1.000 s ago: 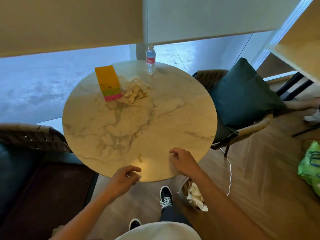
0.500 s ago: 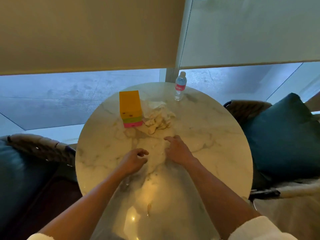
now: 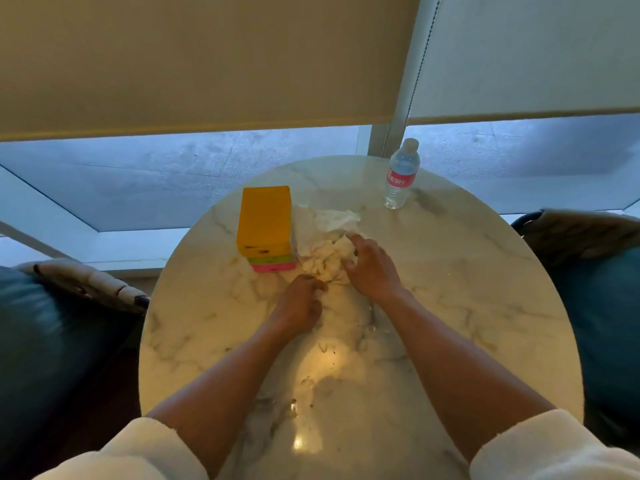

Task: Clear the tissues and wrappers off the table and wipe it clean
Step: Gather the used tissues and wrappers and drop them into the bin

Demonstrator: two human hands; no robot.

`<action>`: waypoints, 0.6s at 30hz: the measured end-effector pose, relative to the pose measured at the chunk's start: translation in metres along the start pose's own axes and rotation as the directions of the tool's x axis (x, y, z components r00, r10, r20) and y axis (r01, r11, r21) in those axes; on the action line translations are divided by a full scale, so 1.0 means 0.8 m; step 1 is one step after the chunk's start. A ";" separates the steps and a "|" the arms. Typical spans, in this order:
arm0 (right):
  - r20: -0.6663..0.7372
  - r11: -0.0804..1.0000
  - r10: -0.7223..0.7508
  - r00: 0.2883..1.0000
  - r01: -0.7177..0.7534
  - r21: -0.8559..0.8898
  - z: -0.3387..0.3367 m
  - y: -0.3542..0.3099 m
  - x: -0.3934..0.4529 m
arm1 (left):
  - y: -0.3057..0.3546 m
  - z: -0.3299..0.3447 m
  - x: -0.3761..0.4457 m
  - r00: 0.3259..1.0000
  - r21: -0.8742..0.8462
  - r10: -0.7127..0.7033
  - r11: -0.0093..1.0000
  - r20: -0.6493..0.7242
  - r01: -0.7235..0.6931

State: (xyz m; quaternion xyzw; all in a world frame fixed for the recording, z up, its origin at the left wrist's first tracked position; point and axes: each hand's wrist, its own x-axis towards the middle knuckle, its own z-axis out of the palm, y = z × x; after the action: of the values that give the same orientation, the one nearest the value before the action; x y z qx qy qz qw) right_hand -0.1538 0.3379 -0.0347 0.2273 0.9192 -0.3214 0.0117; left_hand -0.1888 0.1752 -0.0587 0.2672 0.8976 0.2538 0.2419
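On table (image 3: 467, 306): tissues (image 3: 325, 251) mid-far, touching yellow box (image 3: 265, 223); right hand (image 3: 372, 268) grips them, left hand (image 3: 301, 303) pinches their near edge. Bottle (image 3: 400, 174) upright behind.

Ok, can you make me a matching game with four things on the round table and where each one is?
Things:
1. water bottle
2. yellow box
3. crumpled tissues
4. left hand

Places:
A. standing upright at the far edge of the table
B. between the box and the right hand
C. at the near edge of the tissue pile
D. left of the tissues, with green and pink at its base

Pairs: 1-A, 2-D, 3-B, 4-C
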 end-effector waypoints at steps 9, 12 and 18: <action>-0.195 0.991 0.052 0.979 -0.027 0.129 0.003 0.029 0.002 | 0.000 0.007 -0.010 0.973 -0.185 -0.096 0.981 -0.209 0.056; -0.226 0.974 0.088 0.970 -0.037 0.224 0.002 0.039 -0.013 | 0.006 0.001 -0.025 0.958 -0.304 -0.103 0.952 -0.267 0.018; -0.284 0.909 0.213 0.935 -0.084 0.408 -0.003 0.036 -0.072 | 0.008 -0.006 -0.066 0.954 -0.377 -0.109 0.926 -0.278 -0.004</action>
State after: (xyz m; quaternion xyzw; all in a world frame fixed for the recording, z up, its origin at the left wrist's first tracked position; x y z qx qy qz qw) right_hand -0.0896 0.3357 -0.0404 0.3447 0.8060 -0.4540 -0.1593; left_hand -0.1504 0.1466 -0.0352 0.1514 0.8655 0.4502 0.1591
